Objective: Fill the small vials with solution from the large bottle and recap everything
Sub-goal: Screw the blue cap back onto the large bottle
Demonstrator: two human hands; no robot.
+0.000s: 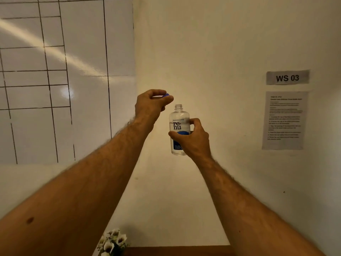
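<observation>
The large clear bottle (178, 118) with a blue and white "renu" label is held upright in the air in front of the wall. My right hand (193, 138) grips its lower half, thumb across the front. The bottle's threaded neck is bare, with no cap on it. My left hand (151, 104) is up and to the left of the neck, pinching the blue cap (167, 95) between thumb and fingers. No small vials are in view.
A whiteboard (64, 71) with a drawn grid covers the wall at left. A "WS 03" sign (287, 77) and a printed sheet (284, 120) hang at right. White flowers (113, 241) and a brown table edge (175, 251) show at the bottom.
</observation>
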